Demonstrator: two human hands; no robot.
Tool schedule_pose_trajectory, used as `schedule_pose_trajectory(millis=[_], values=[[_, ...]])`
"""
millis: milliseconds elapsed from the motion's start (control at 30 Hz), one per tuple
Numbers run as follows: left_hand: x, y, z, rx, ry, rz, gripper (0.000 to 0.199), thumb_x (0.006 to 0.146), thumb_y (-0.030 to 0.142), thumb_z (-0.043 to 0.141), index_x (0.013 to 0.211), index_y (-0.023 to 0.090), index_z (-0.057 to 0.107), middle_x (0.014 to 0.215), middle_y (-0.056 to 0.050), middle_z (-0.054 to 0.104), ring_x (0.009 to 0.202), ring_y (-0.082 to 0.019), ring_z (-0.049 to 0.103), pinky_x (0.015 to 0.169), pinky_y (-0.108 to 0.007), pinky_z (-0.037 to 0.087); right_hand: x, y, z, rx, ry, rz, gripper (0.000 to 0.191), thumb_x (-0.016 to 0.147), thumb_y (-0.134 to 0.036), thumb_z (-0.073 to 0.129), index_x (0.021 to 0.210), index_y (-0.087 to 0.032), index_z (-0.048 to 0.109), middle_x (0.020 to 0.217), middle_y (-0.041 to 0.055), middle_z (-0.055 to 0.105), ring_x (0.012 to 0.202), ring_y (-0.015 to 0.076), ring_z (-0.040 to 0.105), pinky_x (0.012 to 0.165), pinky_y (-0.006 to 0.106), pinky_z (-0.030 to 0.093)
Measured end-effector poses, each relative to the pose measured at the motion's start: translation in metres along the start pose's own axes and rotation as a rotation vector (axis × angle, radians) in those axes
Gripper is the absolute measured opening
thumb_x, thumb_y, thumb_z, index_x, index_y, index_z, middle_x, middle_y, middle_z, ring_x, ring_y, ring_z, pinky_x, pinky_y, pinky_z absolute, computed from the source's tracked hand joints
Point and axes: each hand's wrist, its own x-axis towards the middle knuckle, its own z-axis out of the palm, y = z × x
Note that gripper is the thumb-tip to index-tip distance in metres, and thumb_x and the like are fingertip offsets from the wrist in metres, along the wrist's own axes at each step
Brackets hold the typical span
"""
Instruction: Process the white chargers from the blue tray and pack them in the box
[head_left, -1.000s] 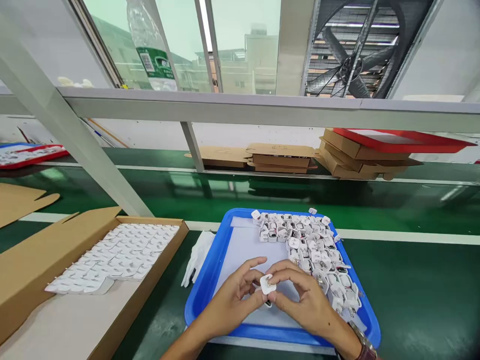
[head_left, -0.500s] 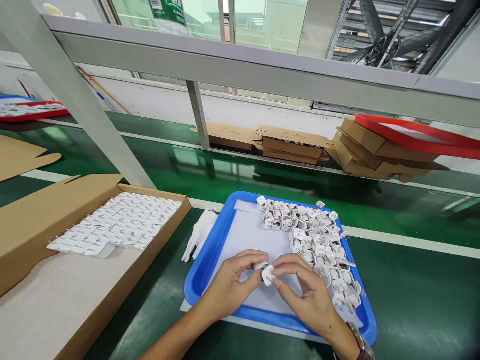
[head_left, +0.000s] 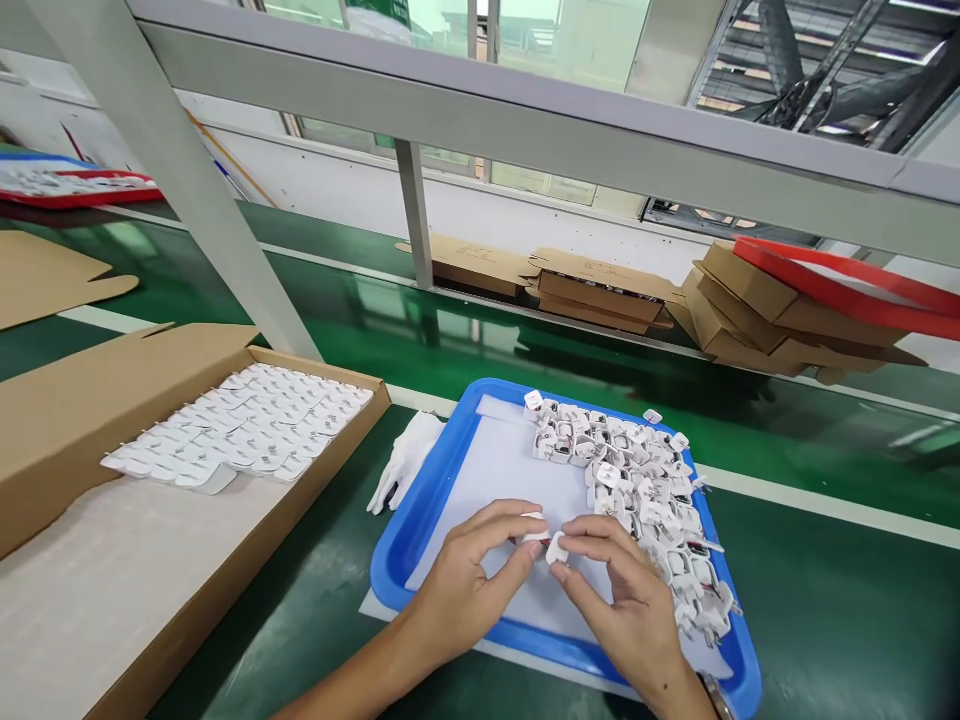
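Head view: in the lower centre of the frame, the left hand [head_left: 480, 570] pinched a small white casing [head_left: 534, 524] and the right hand [head_left: 628, 605] a flat white cap [head_left: 556, 549], both over the blue tray [head_left: 388, 570]. One second earlier the cap overlapped the casing; now a narrow gap separated them and the cap was turned more edge-on, suggesting two unjoined parts and unfinished work. Similar white plugs [head_left: 652, 500] lay crowded along the tray's right side.

Left hand [head_left: 472, 575] and right hand [head_left: 637, 610] are ungloved; forearms [head_left: 375, 665] sleeveless; a silver-coloured metal wristwatch [head_left: 717, 697] shows partly.
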Motion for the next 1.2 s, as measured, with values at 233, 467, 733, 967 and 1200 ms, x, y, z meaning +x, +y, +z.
schedule_pose_trajectory(millis=[233,467,733,967,1200], values=[[-0.0030,-0.0005,0.0076,-0.105,0.074,-0.077,0.015,0.086,0.012,0.064,0.094,0.018,0.075,0.104,-0.009,0.081,0.090,-0.020,0.078,0.076,-0.026,0.062,-0.0072,-0.0093,0.0026,0.010,-0.162,-0.072,0.034,0.097,-0.009,0.068,0.125,-0.027,0.065,0.102,0.0060,0.068,0.091,0.0200,0.069,0.078,0.030,0.058],[-0.0008,-0.0014,0.0071,-0.198,0.054,-0.172,0.013,0.087,0.016,0.068,0.096,0.018,0.077,0.109,-0.010,0.081,0.097,-0.022,0.078,0.081,-0.026,0.063,-0.0077,-0.0050,0.0009,-0.007,-0.202,-0.140,0.041,0.098,-0.004,0.065,0.132,-0.026,0.063,0.103,0.0074,0.066,0.089,0.0198,0.065,0.075,0.030,0.056],[-0.0009,-0.0013,0.0001,-0.337,-0.094,-0.202,0.028,0.092,0.022,0.069,0.118,0.020,0.081,0.135,-0.014,0.072,0.125,-0.028,0.070,0.103,-0.033,0.060,-0.0024,-0.0074,-0.0005,-0.063,-0.080,-0.159,0.034,0.096,0.001,0.063,0.122,-0.021,0.067,0.097,0.0072,0.063,0.087,0.0189,0.064,0.071,0.030,0.055],[0.0028,-0.0033,0.0038,-0.337,-0.012,-0.299,0.032,0.081,0.027,0.082,0.112,0.018,0.080,0.109,-0.010,0.080,0.096,-0.024,0.076,0.088,-0.033,0.065,-0.0029,-0.0058,0.0005,-0.143,-0.059,-0.258,0.036,0.095,0.006,0.057,0.121,-0.017,0.066,0.104,0.0104,0.062,0.093,0.0200,0.065,0.076,0.032,0.057],[0.0039,-0.0029,0.0046,-0.309,0.102,-0.210,0.025,0.078,0.023,0.083,0.102,0.018,0.082,0.110,-0.010,0.080,0.101,-0.025,0.076,0.086,-0.031,0.065,-0.0047,-0.0056,0.0031,-0.158,-0.024,-0.099,0.023,0.098,-0.009,0.062,0.114,-0.024,0.070,0.109,0.0096,0.060,0.099,0.0226,0.067,0.080,0.035,0.061]])
